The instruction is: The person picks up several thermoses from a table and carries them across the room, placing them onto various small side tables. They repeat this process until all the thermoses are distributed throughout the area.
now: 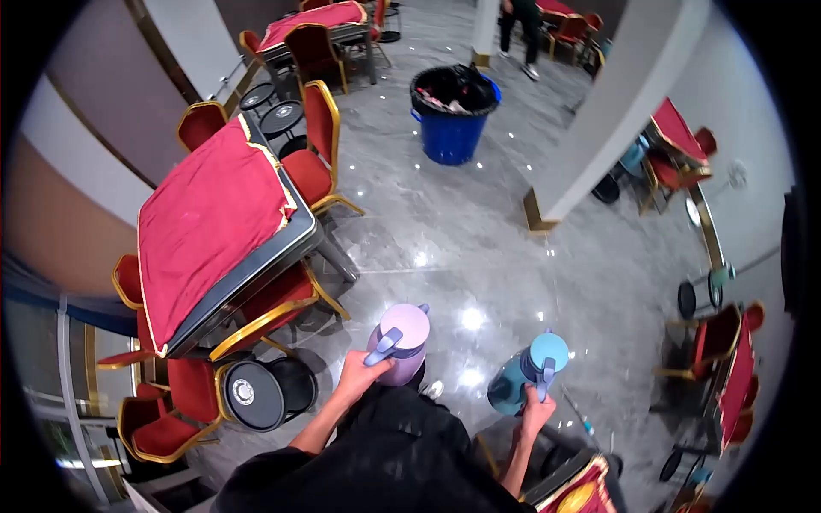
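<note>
A pink-lilac jug (404, 329) with a purple handle hangs in front of the body, and my left hand (361, 376) is closed round its handle. To the right, my right hand (536, 409) grips the handle of a teal jug (510, 385) with a lighter lid. Both jugs are held above the grey tiled floor, apart from each other. The lids look closed.
A table with a red cloth (209, 222) and red chairs (312, 175) stands on the left. Ahead is a blue bin (451, 137) with a black liner, near a pillar (599, 128). A person (522, 30) is in the background. More tables stand right.
</note>
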### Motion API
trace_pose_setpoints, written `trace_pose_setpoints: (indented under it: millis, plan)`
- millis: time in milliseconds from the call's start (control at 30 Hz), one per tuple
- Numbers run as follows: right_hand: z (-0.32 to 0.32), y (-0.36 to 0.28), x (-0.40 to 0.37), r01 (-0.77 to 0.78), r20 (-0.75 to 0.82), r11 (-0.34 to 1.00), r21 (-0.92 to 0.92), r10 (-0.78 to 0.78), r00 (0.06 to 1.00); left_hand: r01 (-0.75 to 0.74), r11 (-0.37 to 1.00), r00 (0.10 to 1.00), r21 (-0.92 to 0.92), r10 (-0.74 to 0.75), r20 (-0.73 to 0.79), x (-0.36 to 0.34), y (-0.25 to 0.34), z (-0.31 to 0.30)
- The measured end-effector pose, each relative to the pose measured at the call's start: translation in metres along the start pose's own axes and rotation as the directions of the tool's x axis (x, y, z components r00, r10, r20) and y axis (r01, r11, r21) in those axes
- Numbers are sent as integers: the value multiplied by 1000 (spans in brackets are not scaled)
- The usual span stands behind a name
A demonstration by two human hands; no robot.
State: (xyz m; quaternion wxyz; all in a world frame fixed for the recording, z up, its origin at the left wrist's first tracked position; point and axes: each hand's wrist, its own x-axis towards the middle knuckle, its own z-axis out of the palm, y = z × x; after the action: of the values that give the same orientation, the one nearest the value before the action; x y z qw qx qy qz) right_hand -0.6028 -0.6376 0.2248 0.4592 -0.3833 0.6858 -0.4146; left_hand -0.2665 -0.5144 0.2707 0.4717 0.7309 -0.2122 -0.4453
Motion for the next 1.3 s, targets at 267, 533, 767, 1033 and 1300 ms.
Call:
trace_pose_setpoints:
  millis: [267, 533, 767, 1033, 1300]
  plan:
    - [125, -93, 158, -36, 51, 994, 105, 30, 998, -58, 995, 967, -81, 36, -252, 161, 42, 12]
    - [281, -191, 269, -35, 160, 999, 18, 31, 987, -86, 986, 949, -144, 37, -313, 351, 141, -16]
    - [462, -258, 367, -43, 366, 998, -43, 56, 929, -138, 969, 910, -203, 43, -413, 501, 235, -47]
    - [699, -355, 482, -93, 595, 995, -36, 96, 798, -64, 977, 803, -204, -71, -592, 665, 319, -77]
    - [929, -446, 557, -12, 756, 996, -90, 77, 650, -159, 943, 657, -292, -120, -744, 789, 393, -139]
